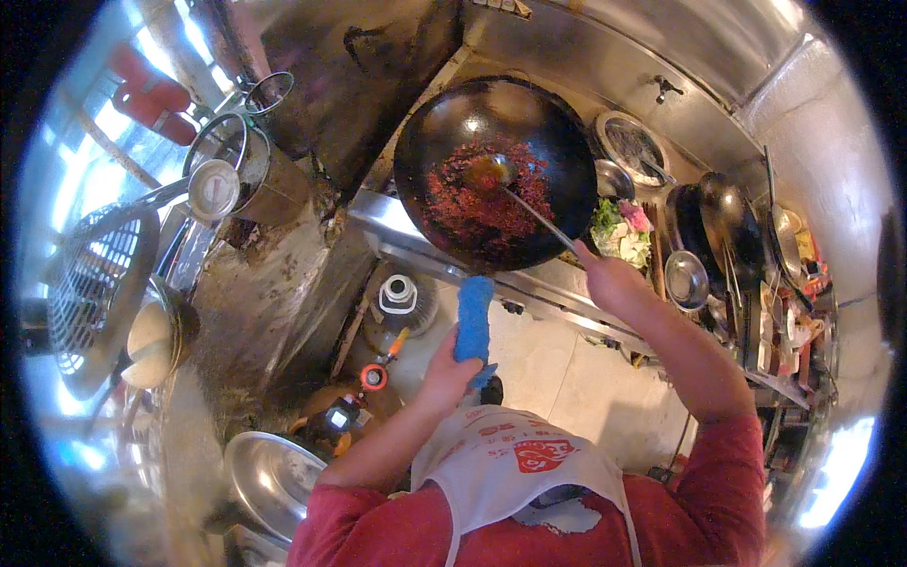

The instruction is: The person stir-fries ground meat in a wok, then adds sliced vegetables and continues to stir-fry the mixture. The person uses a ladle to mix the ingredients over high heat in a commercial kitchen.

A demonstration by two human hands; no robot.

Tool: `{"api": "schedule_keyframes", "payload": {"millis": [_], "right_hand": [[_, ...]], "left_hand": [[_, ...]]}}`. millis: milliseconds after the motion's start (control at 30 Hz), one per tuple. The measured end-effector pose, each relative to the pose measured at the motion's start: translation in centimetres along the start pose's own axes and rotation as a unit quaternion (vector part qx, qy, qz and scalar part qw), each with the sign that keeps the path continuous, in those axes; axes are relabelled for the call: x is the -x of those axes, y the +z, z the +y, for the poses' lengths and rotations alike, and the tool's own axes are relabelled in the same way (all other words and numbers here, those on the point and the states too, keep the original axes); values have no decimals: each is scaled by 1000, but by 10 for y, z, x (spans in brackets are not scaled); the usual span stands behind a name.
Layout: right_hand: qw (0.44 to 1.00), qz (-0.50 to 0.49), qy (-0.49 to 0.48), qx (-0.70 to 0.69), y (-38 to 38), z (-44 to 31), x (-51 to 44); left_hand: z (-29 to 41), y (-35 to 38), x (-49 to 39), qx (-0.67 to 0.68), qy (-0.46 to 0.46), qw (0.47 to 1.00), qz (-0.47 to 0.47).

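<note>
My left hand [448,372] is wrapped around a handle covered in blue terry cloth [473,319], which meets the near rim of a large black wok [567,170]. Chopped red pieces, which look like dried chillies [453,198], cover the middle of the wok. In my right hand [618,285] is the long metal handle of a ladle [542,220]. The ladle's bowl [490,170] sits among the red pieces, with some amber liquid in it.
Right of the wok lie chopped vegetables [620,230], a metal bowl [686,281] and stacked black woks [730,205]. A perforated strainer [103,290] and a metal pot [273,177] stand left. Below are a plastic jug [400,305], a gas cylinder [340,418] and a steel basin [273,475].
</note>
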State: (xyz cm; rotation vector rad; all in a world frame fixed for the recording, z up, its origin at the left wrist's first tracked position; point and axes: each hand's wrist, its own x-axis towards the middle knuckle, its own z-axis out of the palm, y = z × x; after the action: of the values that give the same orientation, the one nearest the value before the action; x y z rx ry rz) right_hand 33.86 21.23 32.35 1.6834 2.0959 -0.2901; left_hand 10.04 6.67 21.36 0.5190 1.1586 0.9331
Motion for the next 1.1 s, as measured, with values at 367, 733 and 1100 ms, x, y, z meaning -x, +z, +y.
{"api": "schedule_keyframes", "payload": {"millis": [367,733,1100], "right_hand": [[997,-19,-54,53,-19,17,38],[996,-38,-76,37,-22,16,38],[982,-79,-16,173,-33,22,52]], "left_hand": [[-6,-4,-4,-2,12,1000,-21],[-10,-5,-7,6,19,999,-26],[-6,-2,-4,23,6,1000,-15]]}}
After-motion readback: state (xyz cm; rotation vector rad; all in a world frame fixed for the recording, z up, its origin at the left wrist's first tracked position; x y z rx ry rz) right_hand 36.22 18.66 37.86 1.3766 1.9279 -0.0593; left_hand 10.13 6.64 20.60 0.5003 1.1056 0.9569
